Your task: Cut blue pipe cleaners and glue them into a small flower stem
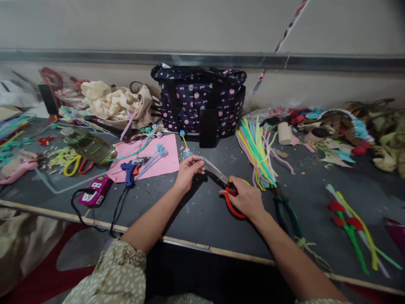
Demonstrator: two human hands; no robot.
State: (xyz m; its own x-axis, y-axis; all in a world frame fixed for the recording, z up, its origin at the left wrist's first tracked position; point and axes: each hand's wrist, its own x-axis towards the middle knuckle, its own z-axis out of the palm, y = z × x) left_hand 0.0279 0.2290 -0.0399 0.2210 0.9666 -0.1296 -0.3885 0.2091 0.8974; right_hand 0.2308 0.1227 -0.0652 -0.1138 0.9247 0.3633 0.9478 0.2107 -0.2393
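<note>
My right hand (248, 196) grips scissors (218, 171) with red and yellow handles, blades pointing up and left. Their tips reach the fingertips of my left hand (190, 171), which is closed in a pinch. A small blue piece (201, 158) shows at those fingertips, by the blade tips; most of it is hidden, and it looks like pipe cleaner. Just beyond the left hand lie small blue clippings (186, 154) and a yellow stem with a blue top (184, 138).
A pink sheet (167, 154) bears a blue glue gun (129, 173) and blue-tipped stems. Left are a bottle (88, 145) and a purple power socket (95, 192). A phone (208, 128) leans against a dark patterned bag (190, 99). Right are pipe cleaners (257, 154) and green-handled pliers (286, 211).
</note>
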